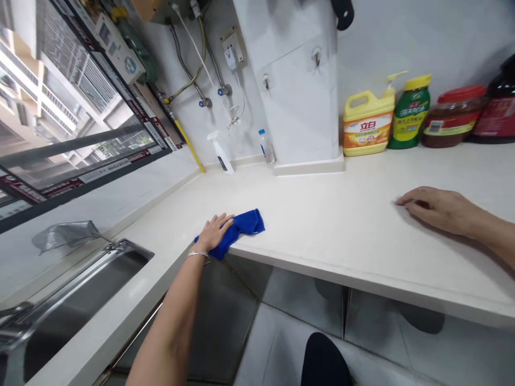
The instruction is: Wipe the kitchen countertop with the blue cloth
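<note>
A crumpled blue cloth (246,222) lies at the inner corner of the white countertop (322,214), partly hanging over its front edge. My left hand (215,230), with a bracelet at the wrist, holds the cloth down against the surface from above, its fingers stretched over the fabric. Far to the right, my right hand (440,209) rests on the countertop with its fingers curled and the tips of thumb and forefinger close together. Nothing shows between them.
A steel sink (84,289) with a tap is at left, a plastic bag (66,236) behind it. By the wall stand a white spray bottle (221,155), a small clear bottle (266,147), a yellow detergent jug (368,126), a green bottle (410,115) and a red-lidded jar (453,118).
</note>
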Tool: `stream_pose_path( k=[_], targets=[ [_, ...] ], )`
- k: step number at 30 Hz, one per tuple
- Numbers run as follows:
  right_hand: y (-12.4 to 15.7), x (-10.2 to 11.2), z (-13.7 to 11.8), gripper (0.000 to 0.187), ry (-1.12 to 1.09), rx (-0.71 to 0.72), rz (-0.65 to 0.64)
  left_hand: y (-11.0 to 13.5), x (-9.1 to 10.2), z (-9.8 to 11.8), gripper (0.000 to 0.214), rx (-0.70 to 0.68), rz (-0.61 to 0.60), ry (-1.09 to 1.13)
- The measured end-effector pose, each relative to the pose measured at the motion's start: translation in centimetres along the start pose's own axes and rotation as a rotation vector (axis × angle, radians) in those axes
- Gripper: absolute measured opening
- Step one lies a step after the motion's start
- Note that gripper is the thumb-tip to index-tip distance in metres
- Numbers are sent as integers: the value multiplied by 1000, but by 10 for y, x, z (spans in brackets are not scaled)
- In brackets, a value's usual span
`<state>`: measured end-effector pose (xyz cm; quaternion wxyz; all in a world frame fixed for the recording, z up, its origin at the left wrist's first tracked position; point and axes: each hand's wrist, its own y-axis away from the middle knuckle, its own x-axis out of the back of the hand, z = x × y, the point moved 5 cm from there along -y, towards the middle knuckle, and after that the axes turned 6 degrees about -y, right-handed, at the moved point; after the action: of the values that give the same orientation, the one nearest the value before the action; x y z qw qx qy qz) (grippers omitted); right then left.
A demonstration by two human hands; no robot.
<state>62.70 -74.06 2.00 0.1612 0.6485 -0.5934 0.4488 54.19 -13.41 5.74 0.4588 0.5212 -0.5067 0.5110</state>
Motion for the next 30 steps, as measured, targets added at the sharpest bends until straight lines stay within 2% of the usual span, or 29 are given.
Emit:
stream_pose_path(
  k=[6, 12, 15, 19, 23, 27, 30],
  targets=[
    [-2, 4, 1, 30, -46, -51, 11, 7, -1, -43, 59, 209, 46, -136],
    [-3, 6, 12, 32, -36, -77, -30, 13, 0, -69, 59, 256, 28, -185],
    [-2, 7, 15, 31, -36, -72, -27, 18, 3, -79, 58, 328, 43, -171],
    [-1, 9, 12, 30, -51, -76, -12, 30, 5, -86, 58, 519, 102, -128],
    [-2, 10, 3, 30, -51, -102, -14, 42, 5, -82, 74, 698, 179, -102],
    [-5, 10, -3, 29, -56, -130, -4, 47, 9, -75, 67, 688, 212, -103],
    [-7, 9, 0, 26, -38, -128, -11, 47, 22, -77, 64, 647, 202, -135]
  ],
)
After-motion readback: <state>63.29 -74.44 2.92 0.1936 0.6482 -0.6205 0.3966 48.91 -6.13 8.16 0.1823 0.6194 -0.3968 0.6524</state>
